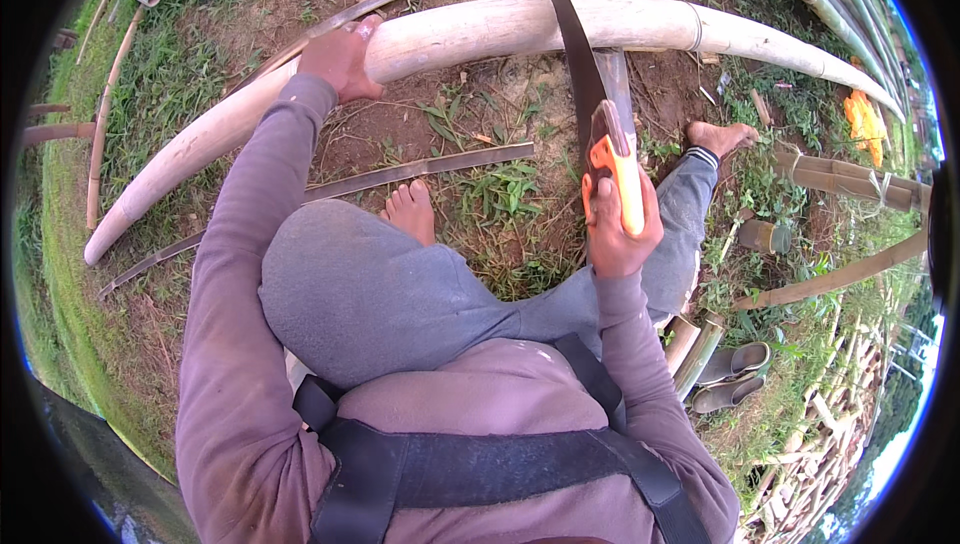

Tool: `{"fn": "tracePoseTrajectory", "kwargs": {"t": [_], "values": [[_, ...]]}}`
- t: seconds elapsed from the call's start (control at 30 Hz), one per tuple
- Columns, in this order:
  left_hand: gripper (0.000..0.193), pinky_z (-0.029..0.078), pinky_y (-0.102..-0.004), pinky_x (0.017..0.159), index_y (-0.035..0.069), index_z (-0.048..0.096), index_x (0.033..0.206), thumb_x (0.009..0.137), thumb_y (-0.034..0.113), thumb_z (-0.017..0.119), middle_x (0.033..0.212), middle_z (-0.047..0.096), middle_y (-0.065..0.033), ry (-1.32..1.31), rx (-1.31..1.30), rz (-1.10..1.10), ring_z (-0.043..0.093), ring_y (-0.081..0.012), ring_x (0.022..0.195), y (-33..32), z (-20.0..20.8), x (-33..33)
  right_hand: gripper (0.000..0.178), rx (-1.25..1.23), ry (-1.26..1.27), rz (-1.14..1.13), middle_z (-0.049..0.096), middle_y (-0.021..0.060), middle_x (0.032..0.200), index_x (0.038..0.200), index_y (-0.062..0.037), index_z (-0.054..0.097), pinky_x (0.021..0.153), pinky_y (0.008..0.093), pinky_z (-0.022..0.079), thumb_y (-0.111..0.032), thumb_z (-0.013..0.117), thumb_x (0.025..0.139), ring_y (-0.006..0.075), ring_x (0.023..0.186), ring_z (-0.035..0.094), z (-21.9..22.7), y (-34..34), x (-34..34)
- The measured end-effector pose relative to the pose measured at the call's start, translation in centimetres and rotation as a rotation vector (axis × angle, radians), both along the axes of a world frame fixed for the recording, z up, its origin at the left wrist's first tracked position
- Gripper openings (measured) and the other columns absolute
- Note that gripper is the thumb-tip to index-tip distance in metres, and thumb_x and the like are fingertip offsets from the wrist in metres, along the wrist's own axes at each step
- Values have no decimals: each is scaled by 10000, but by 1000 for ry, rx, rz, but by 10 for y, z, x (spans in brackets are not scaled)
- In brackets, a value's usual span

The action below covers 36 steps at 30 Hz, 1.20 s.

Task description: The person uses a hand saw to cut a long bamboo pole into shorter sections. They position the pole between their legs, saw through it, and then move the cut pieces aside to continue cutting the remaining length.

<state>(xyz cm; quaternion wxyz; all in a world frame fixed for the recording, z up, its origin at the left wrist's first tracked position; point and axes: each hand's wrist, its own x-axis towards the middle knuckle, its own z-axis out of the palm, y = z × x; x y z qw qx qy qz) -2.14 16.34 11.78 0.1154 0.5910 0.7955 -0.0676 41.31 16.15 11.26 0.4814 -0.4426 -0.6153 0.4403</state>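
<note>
A long pale bamboo pole (470,32) lies crosswise in front of me, curved by the lens, with a node ring right of the middle. My left hand (343,59) is closed around its left part, the far fingertips hidden behind the pole. My right hand (624,226) grips the orange handle of a hand saw (577,49). The dark blade points away from me and crosses the pole near its middle; whether the teeth have cut in cannot be seen. Beneath the crossing, a grey beam (615,79) runs away from me under the pole.
Split bamboo strips (430,164) lie on the ground before my bare feet. More poles are stacked at the upper right (830,4). An orange cloth or bag (863,127), a pair of shoes (735,376) and a heap of bamboo offcuts (825,424) are on the right.
</note>
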Motion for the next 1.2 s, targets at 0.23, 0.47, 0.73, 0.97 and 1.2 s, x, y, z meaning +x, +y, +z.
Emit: {"fn": "tracePoseTrajectory", "kwargs": {"t": [0.23, 0.47, 0.73, 0.97, 1.2], "values": [[1117, 602, -491, 981, 94, 446, 1608, 646, 426, 906, 1193, 748, -250, -53, 21, -28, 734, -411, 1124, 12, -12, -1, 419, 122, -120, 6, 751, 181, 1242, 1379, 100, 621, 923, 315, 610, -107, 746, 1036, 198, 1113, 740, -7, 13, 3], [1313, 442, -615, 1195, 120, 280, 1696, 653, 563, 944, 1504, 615, -224, 88, -295, -19, 600, -432, 1389, 37, 28, 16, 309, 86, -158, 2, 697, 84, 990, 1199, 46, 568, 706, 265, 610, -84, 772, 1005, 117, 811, 714, 27, 106, -63], [1219, 493, -593, 1140, 151, 297, 1671, 706, 534, 937, 1525, 579, -214, 32, -4, -133, 626, -466, 1327, 74, 6, 76, 362, 52, -29, 170, 695, 77, 1025, 1334, 49, 571, 650, 240, 544, -86, 718, 1032, 95, 770, 660, 48, 83, -61], [1116, 571, -506, 1049, 134, 367, 1625, 711, 406, 947, 1374, 662, -241, -103, 29, -122, 683, -431, 1232, 88, -3, 75, 377, 27, 20, 81, 712, 99, 1082, 1275, 47, 622, 843, 316, 556, -201, 768, 1033, 155, 946, 674, 34, 88, -69], [1117, 557, -514, 1060, 145, 404, 1623, 684, 384, 961, 1334, 711, -243, -173, 11, -74, 683, -440, 1239, 91, 9, 67, 293, 111, -148, -12, 731, 102, 885, 1107, 14, 690, 743, 340, 558, -223, 813, 987, 154, 807, 691, 34, 99, -79]]}}
